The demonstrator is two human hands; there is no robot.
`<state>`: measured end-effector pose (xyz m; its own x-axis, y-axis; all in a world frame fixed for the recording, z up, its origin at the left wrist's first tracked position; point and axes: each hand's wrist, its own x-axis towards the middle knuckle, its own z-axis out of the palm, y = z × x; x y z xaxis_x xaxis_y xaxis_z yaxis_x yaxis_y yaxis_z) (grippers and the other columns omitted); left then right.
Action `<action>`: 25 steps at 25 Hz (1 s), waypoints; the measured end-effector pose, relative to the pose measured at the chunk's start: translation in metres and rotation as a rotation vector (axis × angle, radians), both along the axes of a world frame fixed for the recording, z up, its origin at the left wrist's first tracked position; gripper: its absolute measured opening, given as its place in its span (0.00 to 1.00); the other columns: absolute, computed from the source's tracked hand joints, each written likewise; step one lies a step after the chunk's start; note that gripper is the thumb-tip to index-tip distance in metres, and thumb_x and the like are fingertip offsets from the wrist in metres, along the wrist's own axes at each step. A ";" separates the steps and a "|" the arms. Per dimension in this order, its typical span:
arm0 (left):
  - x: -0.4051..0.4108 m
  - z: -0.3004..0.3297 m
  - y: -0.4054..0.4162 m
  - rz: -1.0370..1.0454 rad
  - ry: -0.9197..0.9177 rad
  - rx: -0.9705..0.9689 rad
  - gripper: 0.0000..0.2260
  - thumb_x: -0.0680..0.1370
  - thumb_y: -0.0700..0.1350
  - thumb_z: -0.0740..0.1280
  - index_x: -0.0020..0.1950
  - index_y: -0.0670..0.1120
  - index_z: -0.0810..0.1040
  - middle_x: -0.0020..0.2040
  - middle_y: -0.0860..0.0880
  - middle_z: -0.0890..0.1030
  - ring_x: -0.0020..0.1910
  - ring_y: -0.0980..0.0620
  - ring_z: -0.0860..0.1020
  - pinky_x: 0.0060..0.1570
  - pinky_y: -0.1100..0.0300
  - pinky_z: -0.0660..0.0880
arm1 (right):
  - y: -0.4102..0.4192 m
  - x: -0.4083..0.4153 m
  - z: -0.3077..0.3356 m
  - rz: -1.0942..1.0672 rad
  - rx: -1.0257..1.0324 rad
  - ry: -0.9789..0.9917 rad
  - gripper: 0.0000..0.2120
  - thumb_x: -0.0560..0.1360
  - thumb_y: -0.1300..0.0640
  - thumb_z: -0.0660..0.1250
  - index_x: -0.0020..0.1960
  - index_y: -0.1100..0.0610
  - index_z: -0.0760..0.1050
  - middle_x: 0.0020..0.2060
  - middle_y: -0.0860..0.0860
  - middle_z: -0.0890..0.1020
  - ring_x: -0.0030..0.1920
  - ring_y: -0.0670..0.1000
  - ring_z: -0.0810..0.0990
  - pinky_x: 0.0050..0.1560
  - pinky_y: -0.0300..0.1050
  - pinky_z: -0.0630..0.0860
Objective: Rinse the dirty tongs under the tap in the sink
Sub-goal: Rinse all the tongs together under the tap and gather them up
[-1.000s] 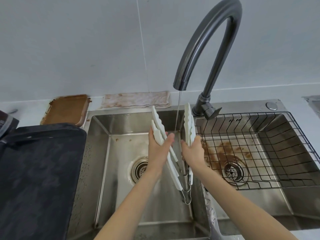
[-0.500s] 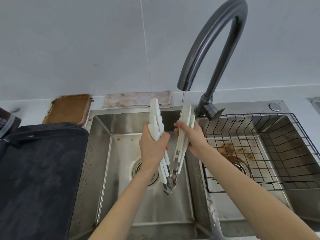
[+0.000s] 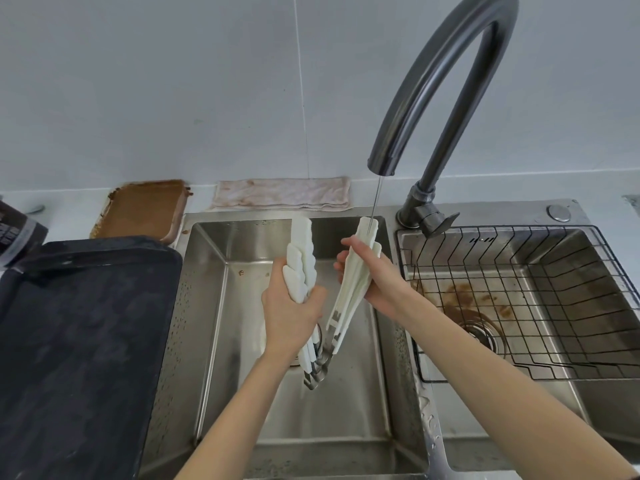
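Both hands (image 3: pixel 291 313) (image 3: pixel 377 282) gripping tongs (image 3: pixel 341 306), hinge partly hidden, tap (image 3: pixel 440 84) top cropped

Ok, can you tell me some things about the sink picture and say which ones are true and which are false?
1. Water runs from the tap in a thin stream onto the tongs. True.
2. The left hand hangs free and holds nothing. False: it grips one white arm of the tongs.
3. The right hand holds the tongs arm that the water is hitting. True.
4. A wire basket sits in the left basin. False: it sits in the right basin; the tongs are over the left one.
5. A stained cloth lies on the counter behind the sink. True.
6. The tongs lie flat on the sink bottom. False: both hands hold them up, tips upward.
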<state>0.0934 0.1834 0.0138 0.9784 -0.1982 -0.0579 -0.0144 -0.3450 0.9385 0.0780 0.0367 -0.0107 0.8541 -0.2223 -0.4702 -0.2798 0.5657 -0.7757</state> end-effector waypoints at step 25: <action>-0.019 -0.008 0.016 -0.009 0.025 0.036 0.12 0.65 0.41 0.67 0.38 0.55 0.65 0.31 0.50 0.71 0.27 0.47 0.71 0.27 0.55 0.72 | 0.035 0.002 0.000 -0.285 -0.296 0.253 0.22 0.78 0.44 0.56 0.33 0.58 0.72 0.24 0.51 0.74 0.25 0.48 0.75 0.28 0.38 0.77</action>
